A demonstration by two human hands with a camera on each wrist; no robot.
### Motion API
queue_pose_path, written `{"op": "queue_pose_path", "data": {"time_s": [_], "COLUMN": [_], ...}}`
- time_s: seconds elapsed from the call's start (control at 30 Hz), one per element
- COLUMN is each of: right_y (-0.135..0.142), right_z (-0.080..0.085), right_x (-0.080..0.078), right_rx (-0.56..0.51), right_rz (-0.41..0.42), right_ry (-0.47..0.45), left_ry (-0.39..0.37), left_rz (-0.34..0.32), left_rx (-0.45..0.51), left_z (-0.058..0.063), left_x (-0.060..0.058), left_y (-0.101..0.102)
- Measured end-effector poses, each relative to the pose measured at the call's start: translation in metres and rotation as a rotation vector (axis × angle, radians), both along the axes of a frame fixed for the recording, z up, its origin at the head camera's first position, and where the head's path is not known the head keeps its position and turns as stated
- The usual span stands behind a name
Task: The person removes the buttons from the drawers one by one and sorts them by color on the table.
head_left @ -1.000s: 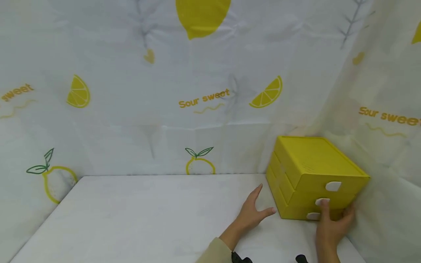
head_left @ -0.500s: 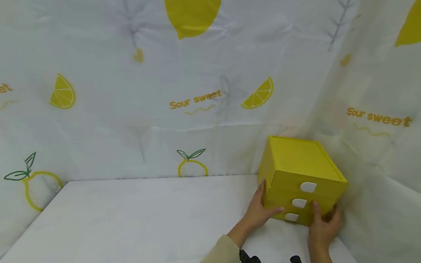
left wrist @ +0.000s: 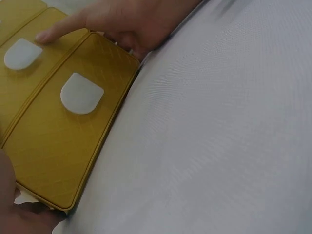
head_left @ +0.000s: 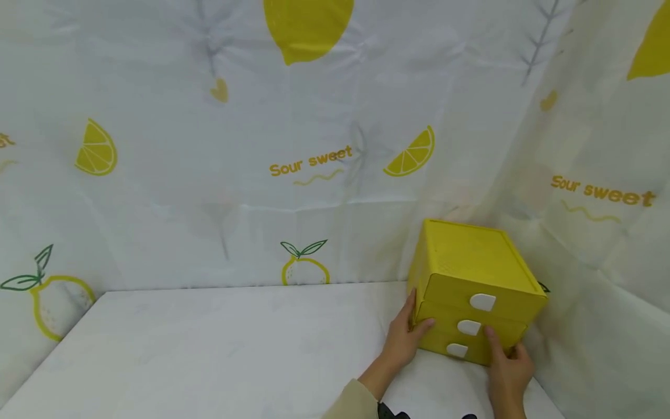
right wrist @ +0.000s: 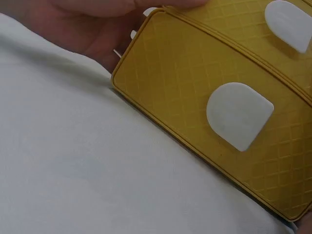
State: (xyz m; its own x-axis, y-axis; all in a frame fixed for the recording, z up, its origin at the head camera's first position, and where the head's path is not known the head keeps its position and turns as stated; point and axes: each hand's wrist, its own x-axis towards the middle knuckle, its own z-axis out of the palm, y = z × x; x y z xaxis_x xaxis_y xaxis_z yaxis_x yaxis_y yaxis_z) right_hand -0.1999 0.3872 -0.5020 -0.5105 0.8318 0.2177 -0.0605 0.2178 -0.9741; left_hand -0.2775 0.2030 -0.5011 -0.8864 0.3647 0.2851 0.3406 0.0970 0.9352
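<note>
Tabletop (head_left: 225, 349): one cabinet (head_left: 477, 280), three handles (head_left: 469, 327), two hands (head_left: 401, 339) (head_left: 509, 373)

Plastic-looking drawer box (head_left: 476, 253), diamond-embossed fronts (right wrist: 165, 73), 3 smooth matt handles (right wrist: 239, 114)

White worktop (head_left: 220, 349), flat, fine weave visible in left wrist view, pale smudges here and there. Directly on it, at right end: yellow three-drawer box (head_left: 466, 284), upright, front angled slightly leftward.
</note>
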Motion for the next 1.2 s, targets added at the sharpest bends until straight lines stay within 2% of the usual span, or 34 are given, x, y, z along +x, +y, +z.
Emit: {"op": "queue_pose_path", "data": {"time_s": [0.1, 0.3, 0.43, 0.6, 0.93, 1.07, 1.2], "right_y": [-0.003, -0.012, -0.021, -0.030, -0.053, -0.065, -0.077], "right_z": [0.000, 0.000, 0.004, 0.006, 0.008, 0.008, 0.009], "right_x": [-0.001, -0.008, -0.012, -0.016, -0.024, -0.024, -0.018], "right_rx": [0.044, 0.226, 0.291, 0.305, 0.338, 0.362, 0.380], "right_rz": [-0.002, 0.022, 0.054, 0.101, 0.170, 0.231, 0.281], "right_ry": [-0.019, -0.154, -0.154, -0.141, -0.207, -0.254, -0.326], "left_ry": [-0.012, -0.036, -0.031, -0.015, 0.003, 0.007, -0.001], "left_rz": [0.008, 0.035, 0.047, 0.048, 0.098, 0.118, 0.126], "left_rx": [0.004, 0.032, 0.036, 0.038, 0.030, 0.043, 0.029], "left_z": [0.000, 0.001, 0.001, 0.003, -0.003, -0.006, -0.010], "left_x": [0.001, 0.001, -0.001, -0.002, -0.005, -0.003, 0.004], "left_y": [-0.007, -0.028, -0.043, -0.057, -0.087, -0.103, -0.117]}}
